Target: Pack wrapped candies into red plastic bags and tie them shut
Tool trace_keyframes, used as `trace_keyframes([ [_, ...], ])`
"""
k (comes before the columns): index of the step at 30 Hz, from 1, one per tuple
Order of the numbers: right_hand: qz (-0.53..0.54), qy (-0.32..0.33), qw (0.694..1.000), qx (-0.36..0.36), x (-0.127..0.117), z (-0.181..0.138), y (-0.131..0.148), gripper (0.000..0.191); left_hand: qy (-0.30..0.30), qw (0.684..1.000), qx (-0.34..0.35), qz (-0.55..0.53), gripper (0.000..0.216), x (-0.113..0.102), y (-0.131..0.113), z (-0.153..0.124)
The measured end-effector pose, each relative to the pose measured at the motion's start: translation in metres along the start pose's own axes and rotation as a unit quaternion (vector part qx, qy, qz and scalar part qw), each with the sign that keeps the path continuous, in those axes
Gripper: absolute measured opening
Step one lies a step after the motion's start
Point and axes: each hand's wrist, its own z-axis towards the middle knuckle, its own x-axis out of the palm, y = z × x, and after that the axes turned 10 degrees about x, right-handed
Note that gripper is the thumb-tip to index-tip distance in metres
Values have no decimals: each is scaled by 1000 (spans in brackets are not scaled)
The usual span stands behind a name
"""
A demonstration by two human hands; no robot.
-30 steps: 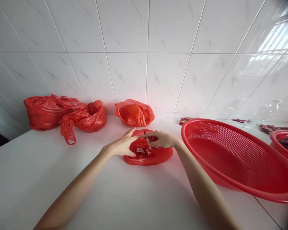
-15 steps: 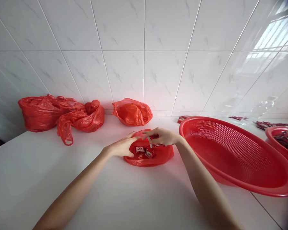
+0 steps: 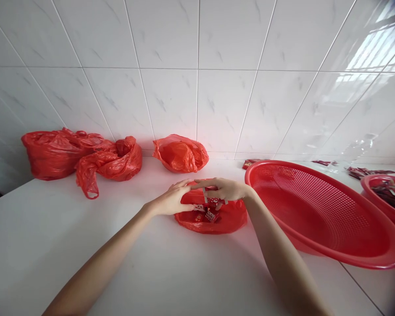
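Observation:
A small red plastic bag (image 3: 228,219) lies open on the white counter (image 3: 151,272) in front of me, with several red and white wrapped candies (image 3: 208,215) inside. My left hand (image 3: 171,200) grips the bag's left edge, fingers curled over the rim. My right hand (image 3: 224,188) hovers over the bag's mouth, its fingers pinched on a small wrapped candy.
A large red perforated basket (image 3: 319,210) sits just right of the bag. A second red basket (image 3: 386,193) with dark packets is at the far right. Three more red bags (image 3: 181,153) (image 3: 113,160) (image 3: 48,151) lie against the tiled wall. Loose packets (image 3: 253,163) lie behind the basket.
The open bag and both hands have shifted slightly right and toward me. My left hand's fingers have closed further over the bag's rim.

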Motion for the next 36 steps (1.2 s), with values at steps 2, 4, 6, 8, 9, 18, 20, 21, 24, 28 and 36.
trace_keyframes([
  [2, 23, -5, 1000, 5, 1, 0, 1, 42, -26, 999, 4, 19, 62, 2, -3, 2],
  [4, 32, -21, 999, 20, 1, 1, 1, 38, -46, 998, 5, 31, 49, 4, -6, 3],
  [6, 31, -62, 997, 16, 2, 2, 2, 30, -65, 997, 11, 34, 44, 6, -10, 5],
  [8, 44, -94, 995, -2, 4, 2, 3, 25, -90, 995, 34, 21, 44, 8, -16, 6],
  [9, 61, -101, 993, -13, 5, 2, 5, 25, -108, 993, 52, 7, 46, 9, -19, 6],
  [18, 233, -127, 963, -53, 12, -13, 33, 43, -263, 942, 43, -203, 29, 10, -38, 9],
  [20, 233, -115, 963, -64, 9, -18, 36, 44, -272, 925, 39, -264, 27, 5, -42, 7],
  [21, 232, -103, 965, -68, 7, -20, 36, 46, -276, 915, 39, -291, 27, 1, -44, 6],
  [24, 236, -77, 966, -73, 2, -28, 37, 49, -306, 894, 34, -326, 27, -11, -53, 1],
  [28, 254, -106, 956, -102, 1, -35, 40, 35, -351, 880, 41, -318, 27, -18, -61, -3],
  [36, 250, -115, 955, -115, 8, -45, 51, 31, -327, 875, 71, -350, 25, -22, -74, -4],
])
